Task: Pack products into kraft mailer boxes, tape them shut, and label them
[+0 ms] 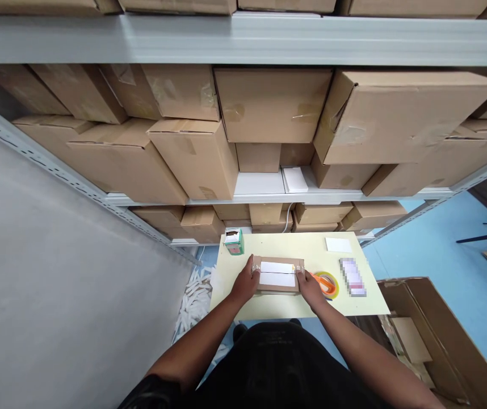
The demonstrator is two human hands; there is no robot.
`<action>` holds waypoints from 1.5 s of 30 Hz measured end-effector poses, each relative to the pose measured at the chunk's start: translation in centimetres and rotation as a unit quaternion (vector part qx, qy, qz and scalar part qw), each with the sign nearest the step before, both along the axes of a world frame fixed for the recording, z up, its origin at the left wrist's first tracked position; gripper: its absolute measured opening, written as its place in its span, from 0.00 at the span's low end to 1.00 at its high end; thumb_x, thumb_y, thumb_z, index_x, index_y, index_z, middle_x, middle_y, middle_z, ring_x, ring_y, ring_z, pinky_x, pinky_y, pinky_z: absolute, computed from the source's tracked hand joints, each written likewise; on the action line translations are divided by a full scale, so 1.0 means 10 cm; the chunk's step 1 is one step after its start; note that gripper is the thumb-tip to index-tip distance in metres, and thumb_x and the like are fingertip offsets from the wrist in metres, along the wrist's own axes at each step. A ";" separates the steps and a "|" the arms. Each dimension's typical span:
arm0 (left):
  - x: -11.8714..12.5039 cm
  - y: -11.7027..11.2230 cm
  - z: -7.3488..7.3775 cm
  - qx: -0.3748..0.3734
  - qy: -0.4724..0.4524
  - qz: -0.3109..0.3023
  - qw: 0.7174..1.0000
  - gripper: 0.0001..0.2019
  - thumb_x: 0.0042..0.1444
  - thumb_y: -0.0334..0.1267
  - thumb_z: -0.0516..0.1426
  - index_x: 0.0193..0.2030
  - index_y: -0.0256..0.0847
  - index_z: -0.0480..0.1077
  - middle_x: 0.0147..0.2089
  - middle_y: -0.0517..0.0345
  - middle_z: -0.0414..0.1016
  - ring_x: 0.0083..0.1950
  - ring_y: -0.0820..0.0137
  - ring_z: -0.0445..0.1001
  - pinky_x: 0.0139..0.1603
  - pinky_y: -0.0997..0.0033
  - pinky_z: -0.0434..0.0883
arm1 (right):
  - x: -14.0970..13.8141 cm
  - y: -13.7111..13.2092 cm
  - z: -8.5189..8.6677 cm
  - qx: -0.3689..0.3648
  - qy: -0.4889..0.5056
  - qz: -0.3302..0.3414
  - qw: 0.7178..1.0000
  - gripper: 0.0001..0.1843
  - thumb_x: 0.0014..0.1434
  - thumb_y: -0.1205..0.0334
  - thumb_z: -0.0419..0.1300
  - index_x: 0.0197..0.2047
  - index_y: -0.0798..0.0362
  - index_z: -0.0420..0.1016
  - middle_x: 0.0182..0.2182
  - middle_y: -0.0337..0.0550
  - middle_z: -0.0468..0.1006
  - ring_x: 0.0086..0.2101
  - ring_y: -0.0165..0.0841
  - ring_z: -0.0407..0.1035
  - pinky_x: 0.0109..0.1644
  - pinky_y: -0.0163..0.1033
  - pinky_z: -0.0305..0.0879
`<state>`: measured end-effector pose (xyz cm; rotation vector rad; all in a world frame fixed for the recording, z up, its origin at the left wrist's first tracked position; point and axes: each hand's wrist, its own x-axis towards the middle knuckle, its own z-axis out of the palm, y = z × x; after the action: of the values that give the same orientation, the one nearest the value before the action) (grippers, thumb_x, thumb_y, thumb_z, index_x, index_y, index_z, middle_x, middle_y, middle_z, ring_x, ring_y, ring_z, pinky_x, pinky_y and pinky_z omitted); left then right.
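A small cardboard box [278, 288] sits at the front middle of the pale yellow table [243, 304]. White paper or labels [276, 278] lie across its top, with shiny clear tape at both ends. My left hand [247, 280] grips the box's left end, its thumb on top. On the opposite end my right hand [310, 287] is closed around the edge, thumb also on top. Just right of that hand lie a yellow tape roll [334, 286] and an orange-handled tool [322, 281], whose kind I cannot make out.
A green and white small carton [234, 241] stands at the table's back left. White paper [338, 245] and a blurred purple-white item [353, 277] lie to the right. Shelves [269, 196] of cardboard boxes rise behind. A large open carton [452, 341] stands at lower right; a wall [56, 272] is left.
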<state>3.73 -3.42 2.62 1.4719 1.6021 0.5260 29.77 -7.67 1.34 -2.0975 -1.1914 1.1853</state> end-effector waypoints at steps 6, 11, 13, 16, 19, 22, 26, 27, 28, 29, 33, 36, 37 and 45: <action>-0.01 -0.10 -0.11 0.041 -0.003 0.017 0.999 0.36 0.64 0.46 0.56 0.77 0.41 0.52 0.73 0.45 0.64 0.70 0.52 0.68 0.67 0.57 0.66 | -0.02 -0.13 -0.03 0.068 -0.025 0.021 0.997 0.32 0.67 0.35 0.44 0.47 0.51 0.78 0.46 0.55 0.82 0.52 0.49 0.74 0.57 0.47 0.65; -0.01 -0.12 -0.15 0.047 -0.006 0.009 0.999 0.36 0.64 0.45 0.55 0.77 0.40 0.52 0.74 0.45 0.62 0.72 0.53 0.65 0.68 0.58 0.65 | -0.03 -0.15 -0.04 0.063 -0.034 0.027 0.997 0.30 0.68 0.37 0.45 0.47 0.51 0.77 0.45 0.55 0.83 0.49 0.49 0.76 0.55 0.47 0.66; -0.02 -0.12 -0.16 0.051 -0.012 0.009 0.999 0.36 0.65 0.44 0.54 0.77 0.39 0.52 0.74 0.44 0.61 0.73 0.54 0.64 0.69 0.58 0.64 | -0.03 -0.14 -0.03 0.066 -0.039 0.030 0.997 0.30 0.68 0.37 0.45 0.47 0.51 0.77 0.45 0.55 0.83 0.49 0.49 0.76 0.55 0.46 0.66; -0.04 -0.10 -0.18 0.066 -0.027 0.001 0.997 0.36 0.66 0.44 0.53 0.78 0.39 0.50 0.76 0.45 0.58 0.74 0.55 0.61 0.72 0.57 0.62 | -0.03 -0.13 -0.03 0.088 -0.038 0.038 0.995 0.30 0.68 0.37 0.45 0.48 0.51 0.77 0.46 0.53 0.83 0.50 0.48 0.75 0.55 0.46 0.66; -0.06 -0.10 -0.24 0.089 -0.040 -0.009 0.995 0.35 0.66 0.44 0.52 0.78 0.38 0.49 0.77 0.45 0.56 0.76 0.57 0.58 0.74 0.57 0.58 | -0.04 -0.12 -0.05 0.116 -0.035 0.048 0.991 0.30 0.68 0.38 0.45 0.51 0.50 0.76 0.47 0.51 0.82 0.51 0.47 0.75 0.56 0.45 0.67; -0.07 -0.14 -0.35 0.101 -0.046 -0.021 0.994 0.36 0.67 0.44 0.51 0.78 0.35 0.47 0.78 0.42 0.53 0.77 0.59 0.55 0.76 0.56 0.55 | -0.05 -0.13 -0.11 0.128 -0.041 0.058 0.989 0.30 0.69 0.39 0.44 0.56 0.52 0.74 0.50 0.53 0.81 0.53 0.46 0.74 0.59 0.46 0.66; -0.04 -0.26 -0.47 0.113 -0.050 -0.028 0.992 0.35 0.67 0.44 0.51 0.78 0.37 0.47 0.78 0.44 0.53 0.78 0.60 0.53 0.77 0.56 0.53 | -0.01 -0.23 -0.28 0.128 -0.056 0.045 0.989 0.32 0.68 0.38 0.45 0.57 0.55 0.73 0.53 0.57 0.80 0.57 0.48 0.72 0.63 0.48 0.64; -0.04 -0.29 -0.49 0.106 -0.046 -0.027 0.993 0.35 0.67 0.44 0.52 0.78 0.37 0.48 0.78 0.44 0.53 0.78 0.59 0.54 0.77 0.56 0.54 | 0.00 -0.26 -0.33 0.120 -0.058 0.045 0.990 0.33 0.68 0.38 0.45 0.56 0.55 0.74 0.53 0.57 0.80 0.56 0.48 0.72 0.62 0.48 0.64; -0.05 -0.32 -0.50 0.093 -0.040 -0.027 0.995 0.36 0.66 0.45 0.52 0.78 0.37 0.49 0.78 0.43 0.54 0.77 0.58 0.55 0.76 0.56 0.55 | 0.01 -0.30 -0.37 0.107 -0.059 0.050 0.991 0.33 0.67 0.37 0.45 0.55 0.55 0.75 0.51 0.58 0.81 0.56 0.49 0.73 0.61 0.49 0.65; -0.05 -0.34 -0.52 0.075 -0.033 -0.028 0.996 0.36 0.66 0.45 0.53 0.77 0.36 0.49 0.77 0.42 0.55 0.77 0.57 0.56 0.76 0.55 0.56 | 0.02 -0.33 -0.42 0.091 -0.060 0.057 0.992 0.33 0.67 0.37 0.46 0.53 0.55 0.76 0.50 0.58 0.82 0.54 0.50 0.74 0.60 0.49 0.66; -0.09 -0.39 -0.57 0.042 -0.016 -0.025 0.999 0.36 0.65 0.45 0.54 0.77 0.37 0.51 0.76 0.41 0.58 0.75 0.55 0.59 0.74 0.54 0.60 | 0.03 -0.39 -0.53 0.048 -0.054 0.068 0.995 0.34 0.66 0.35 0.47 0.51 0.55 0.78 0.44 0.59 0.83 0.51 0.51 0.76 0.56 0.48 0.68; -0.07 -0.38 -0.61 0.057 -0.008 -0.011 0.998 0.36 0.65 0.46 0.54 0.77 0.37 0.50 0.76 0.41 0.58 0.75 0.55 0.60 0.74 0.54 0.60 | 0.01 -0.34 -0.52 0.072 -0.028 0.074 0.994 0.37 0.66 0.33 0.46 0.57 0.55 0.75 0.51 0.58 0.82 0.57 0.48 0.73 0.60 0.47 0.66; -0.05 -0.37 -0.62 0.065 -0.002 -0.009 0.998 0.36 0.66 0.46 0.53 0.77 0.36 0.50 0.76 0.41 0.57 0.75 0.55 0.60 0.74 0.54 0.60 | 0.02 -0.31 -0.50 0.076 -0.018 0.078 0.994 0.38 0.67 0.33 0.45 0.58 0.56 0.75 0.53 0.58 0.81 0.58 0.48 0.72 0.62 0.48 0.64; 0.07 -0.32 -0.43 0.238 0.144 -0.086 0.957 0.25 0.65 0.33 0.49 0.68 0.41 0.67 0.75 0.44 0.58 0.75 0.49 0.54 0.73 0.43 0.53 | 0.53 -0.38 -0.48 0.111 -0.149 0.030 0.982 0.28 0.67 0.46 0.50 0.58 0.55 0.75 0.55 0.57 0.78 0.58 0.50 0.70 0.63 0.51 0.63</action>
<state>4.44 -6.59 -1.65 2.1098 1.6139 0.6492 35.09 -11.47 -3.43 -2.1291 -1.4552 0.7372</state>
